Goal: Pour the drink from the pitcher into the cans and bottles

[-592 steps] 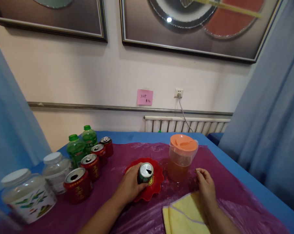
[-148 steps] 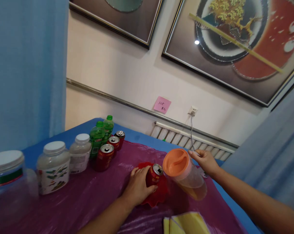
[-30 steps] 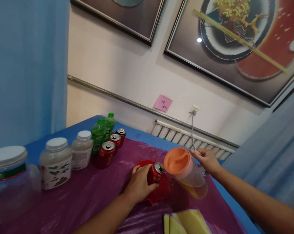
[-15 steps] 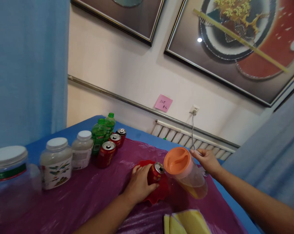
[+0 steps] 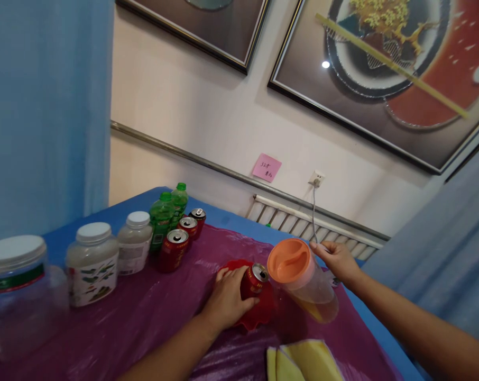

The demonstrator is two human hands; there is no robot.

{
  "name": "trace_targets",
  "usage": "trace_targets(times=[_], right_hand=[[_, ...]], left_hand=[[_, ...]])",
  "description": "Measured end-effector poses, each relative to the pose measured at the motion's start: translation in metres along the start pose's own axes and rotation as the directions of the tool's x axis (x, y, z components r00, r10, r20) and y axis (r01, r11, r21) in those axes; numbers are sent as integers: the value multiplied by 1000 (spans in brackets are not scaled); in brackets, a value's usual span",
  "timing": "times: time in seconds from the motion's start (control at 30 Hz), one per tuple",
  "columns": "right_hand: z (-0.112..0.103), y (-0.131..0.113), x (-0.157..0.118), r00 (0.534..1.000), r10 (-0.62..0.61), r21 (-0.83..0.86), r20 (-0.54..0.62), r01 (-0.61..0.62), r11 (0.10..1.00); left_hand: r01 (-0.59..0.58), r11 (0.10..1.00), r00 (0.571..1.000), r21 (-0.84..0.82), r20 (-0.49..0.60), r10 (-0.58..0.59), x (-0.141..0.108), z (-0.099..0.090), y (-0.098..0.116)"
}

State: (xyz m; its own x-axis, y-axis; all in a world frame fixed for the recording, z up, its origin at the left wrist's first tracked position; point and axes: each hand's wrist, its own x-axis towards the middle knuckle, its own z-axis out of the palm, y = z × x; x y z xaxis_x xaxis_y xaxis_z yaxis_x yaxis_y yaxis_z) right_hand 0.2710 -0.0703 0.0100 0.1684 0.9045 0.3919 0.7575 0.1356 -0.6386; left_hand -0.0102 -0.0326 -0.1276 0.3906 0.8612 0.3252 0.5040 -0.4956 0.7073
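My left hand (image 5: 229, 299) is wrapped round a red drink can (image 5: 254, 281), its open top leaning slightly to the right. Beneath the can lies a red wavy-edged plate (image 5: 250, 321). My right hand (image 5: 338, 260) grips a clear plastic pitcher (image 5: 316, 301) at its handle side; the handle itself is mostly hidden. The pitcher has an orange lid (image 5: 289, 261) and tilts left, with its lid close beside the can's top. Some yellowish liquid shows low inside it.
Three more red cans (image 5: 175, 250) stand left of the plate, by two green bottles (image 5: 160, 219). Several white-lidded jars (image 5: 92, 267) line the left. A folded yellow cloth (image 5: 306, 362) lies at the near edge on the purple sheet (image 5: 144, 328). A radiator (image 5: 279, 218) runs along the wall.
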Motion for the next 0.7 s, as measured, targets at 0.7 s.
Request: trace_targets(times=[0.7], right_hand=[[-2,0,-1,1000,12,-3,16,-12,1000]], left_hand=[[9,1000,1000,4,9,-9,0,1,0]])
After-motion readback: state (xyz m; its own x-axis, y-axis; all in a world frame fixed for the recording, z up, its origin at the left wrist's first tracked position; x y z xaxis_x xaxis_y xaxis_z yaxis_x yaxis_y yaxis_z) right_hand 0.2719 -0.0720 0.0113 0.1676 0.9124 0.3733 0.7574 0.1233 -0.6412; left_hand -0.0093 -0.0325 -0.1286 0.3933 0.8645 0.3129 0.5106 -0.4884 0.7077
